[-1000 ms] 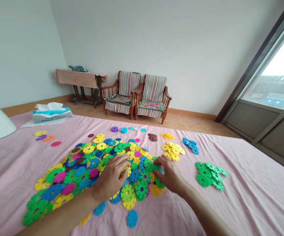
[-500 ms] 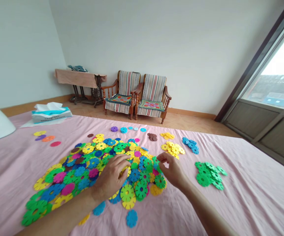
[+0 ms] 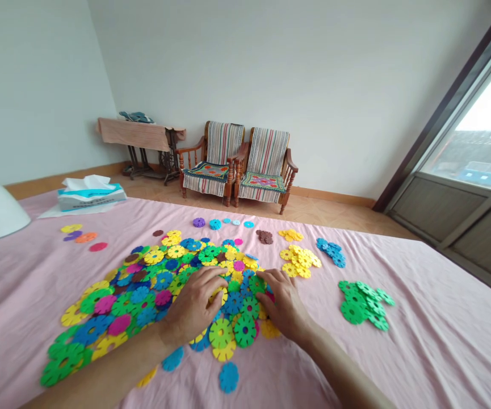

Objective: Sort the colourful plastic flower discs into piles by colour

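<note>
A broad pile of notched plastic flower discs (image 3: 121,304) in green, yellow, blue, pink and brown spreads before me. My left hand (image 3: 196,301) rests over its middle, fingers curved and thumb apart. A yellow disc (image 3: 218,297) shows in the gap beside that thumb; no grip on it is visible. At the pile's right edge, my right hand (image 3: 283,301) reaches down with thumb and fingers apart, touching or just over green discs (image 3: 255,284). Its fingertips partly cover the pieces there. Below the hands lie a lime-green disc (image 3: 220,333) and a single blue disc (image 3: 229,377).
Sorted heaps lie right of the pile: green discs (image 3: 360,304), blue discs (image 3: 331,251), yellow discs (image 3: 300,260) and brown discs (image 3: 265,237). A purple disc (image 3: 198,222) and blue ones line the back. A tissue box (image 3: 92,196) sits on the pink cloth (image 3: 424,318).
My right hand has moved left and slightly down onto the right edge of the pile. My left hand has hardly moved; the view has shifted slightly.
</note>
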`<act>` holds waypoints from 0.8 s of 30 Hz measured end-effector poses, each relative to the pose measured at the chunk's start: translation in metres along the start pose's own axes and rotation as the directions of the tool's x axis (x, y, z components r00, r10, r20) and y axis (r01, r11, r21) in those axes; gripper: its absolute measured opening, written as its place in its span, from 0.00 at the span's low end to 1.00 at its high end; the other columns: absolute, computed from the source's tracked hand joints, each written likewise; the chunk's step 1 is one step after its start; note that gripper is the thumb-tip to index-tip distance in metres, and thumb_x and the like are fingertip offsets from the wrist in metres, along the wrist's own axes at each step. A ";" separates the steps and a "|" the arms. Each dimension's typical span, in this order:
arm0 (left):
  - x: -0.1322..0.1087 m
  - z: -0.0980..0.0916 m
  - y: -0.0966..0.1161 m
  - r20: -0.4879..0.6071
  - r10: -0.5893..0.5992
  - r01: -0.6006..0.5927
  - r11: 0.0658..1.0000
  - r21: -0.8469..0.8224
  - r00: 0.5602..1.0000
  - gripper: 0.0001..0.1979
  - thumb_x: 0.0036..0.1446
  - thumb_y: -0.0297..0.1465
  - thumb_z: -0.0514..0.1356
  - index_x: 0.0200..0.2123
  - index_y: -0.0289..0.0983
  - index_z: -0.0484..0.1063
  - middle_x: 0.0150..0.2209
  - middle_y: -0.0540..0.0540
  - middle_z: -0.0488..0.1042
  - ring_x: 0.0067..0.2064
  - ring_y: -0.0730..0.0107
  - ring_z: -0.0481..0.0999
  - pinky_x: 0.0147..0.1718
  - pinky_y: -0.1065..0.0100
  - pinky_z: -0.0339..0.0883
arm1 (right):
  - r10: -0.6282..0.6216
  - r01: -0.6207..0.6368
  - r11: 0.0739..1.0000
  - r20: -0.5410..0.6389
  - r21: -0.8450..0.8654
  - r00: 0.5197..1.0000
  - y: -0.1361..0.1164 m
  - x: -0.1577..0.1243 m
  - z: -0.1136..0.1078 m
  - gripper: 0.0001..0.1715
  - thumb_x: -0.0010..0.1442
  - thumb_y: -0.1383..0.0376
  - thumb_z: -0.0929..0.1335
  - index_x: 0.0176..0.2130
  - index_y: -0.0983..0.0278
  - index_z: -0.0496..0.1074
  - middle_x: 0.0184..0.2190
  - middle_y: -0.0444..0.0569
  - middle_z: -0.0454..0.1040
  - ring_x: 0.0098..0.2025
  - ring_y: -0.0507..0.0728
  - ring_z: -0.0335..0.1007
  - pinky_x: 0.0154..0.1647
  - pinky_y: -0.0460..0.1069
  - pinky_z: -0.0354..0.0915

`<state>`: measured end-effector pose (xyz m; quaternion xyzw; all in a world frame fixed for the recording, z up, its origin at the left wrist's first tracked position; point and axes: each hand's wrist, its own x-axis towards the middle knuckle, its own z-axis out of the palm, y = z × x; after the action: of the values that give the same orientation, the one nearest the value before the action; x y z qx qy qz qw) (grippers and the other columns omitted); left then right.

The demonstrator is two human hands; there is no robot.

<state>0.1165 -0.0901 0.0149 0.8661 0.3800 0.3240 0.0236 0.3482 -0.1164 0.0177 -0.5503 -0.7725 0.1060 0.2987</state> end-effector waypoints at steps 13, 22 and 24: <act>0.000 0.001 0.000 0.005 0.006 -0.006 1.000 0.016 1.000 0.10 0.58 0.24 0.52 0.37 0.40 0.72 0.49 0.45 0.73 0.54 0.61 0.68 0.53 0.59 0.63 | 0.172 -0.133 0.925 -0.081 0.357 0.982 -0.002 0.005 -0.004 0.01 0.51 0.68 0.68 0.28 0.62 0.69 0.28 0.44 0.72 0.34 0.54 0.69 0.37 0.49 0.64; -0.001 0.000 -0.001 0.013 -0.005 0.005 1.000 0.014 1.000 0.10 0.58 0.25 0.52 0.37 0.40 0.73 0.49 0.45 0.73 0.54 0.60 0.68 0.53 0.58 0.64 | 0.258 -0.251 0.966 -0.206 0.059 0.944 0.030 0.014 -0.066 0.07 0.56 0.63 0.63 0.28 0.61 0.67 0.25 0.45 0.73 0.27 0.54 0.68 0.28 0.46 0.60; -0.001 0.001 -0.001 0.021 -0.008 0.008 1.000 0.010 1.000 0.11 0.58 0.24 0.52 0.37 0.40 0.73 0.49 0.45 0.73 0.54 0.60 0.68 0.53 0.58 0.64 | 0.300 -0.337 0.929 -0.220 -0.155 0.928 0.055 0.009 -0.090 0.07 0.55 0.66 0.63 0.26 0.61 0.67 0.23 0.46 0.72 0.27 0.54 0.68 0.29 0.47 0.58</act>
<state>0.1153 -0.0900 0.0133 0.8681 0.3847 0.3127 0.0246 0.4416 -0.1024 0.0659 -0.7023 -0.6465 0.0254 0.2968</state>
